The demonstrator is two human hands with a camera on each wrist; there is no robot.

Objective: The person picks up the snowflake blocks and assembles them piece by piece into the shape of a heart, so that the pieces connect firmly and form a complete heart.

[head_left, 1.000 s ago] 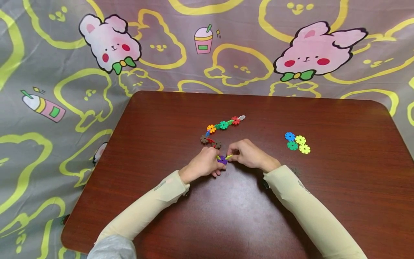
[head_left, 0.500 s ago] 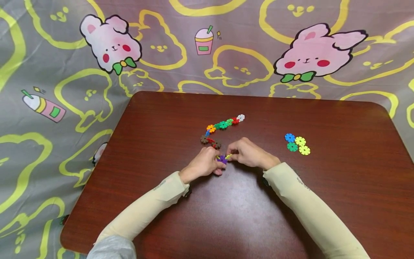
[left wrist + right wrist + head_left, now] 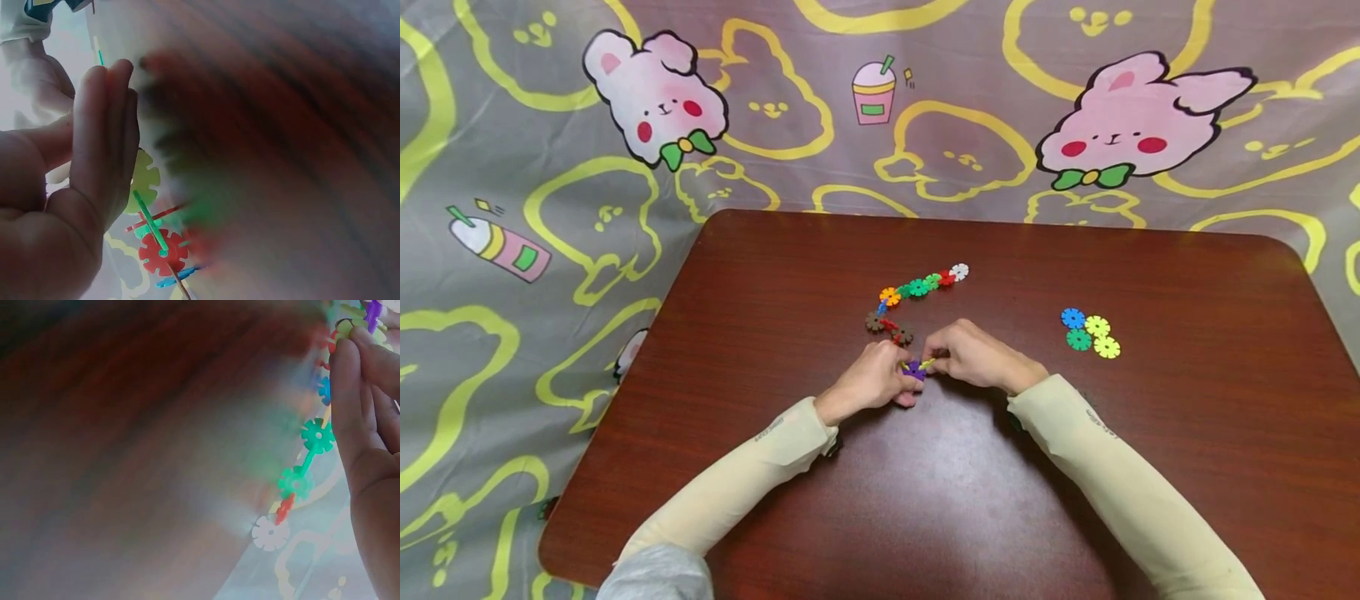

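At the table's middle my left hand (image 3: 871, 377) holds a purple notched plastic disc (image 3: 914, 371) at the near end of a chain of interlocking discs. From the right, my right hand (image 3: 976, 358) pinches a yellow-green notched disc (image 3: 345, 329) between thumb and finger, its edge right at the purple one. Away from the hands the chain bends past a brown disc (image 3: 875, 321) and an orange disc (image 3: 890, 297), ending in a white disc (image 3: 959, 272). In the left wrist view my fingers hide the join, and another yellow-green disc (image 3: 145, 180) shows behind them.
Loose notched discs lie together to the right: a blue disc (image 3: 1072, 317), a green disc (image 3: 1078, 339) and two yellow discs (image 3: 1097, 326). The brown wooden table (image 3: 1210, 375) meets a patterned cloth (image 3: 925, 192) along its far edge.
The white disc at the chain's far end has turned from edge-on to flatter, and the chain has shifted slightly. Both hands keep nearly the same place and hold, with the purple disc tilting a little.
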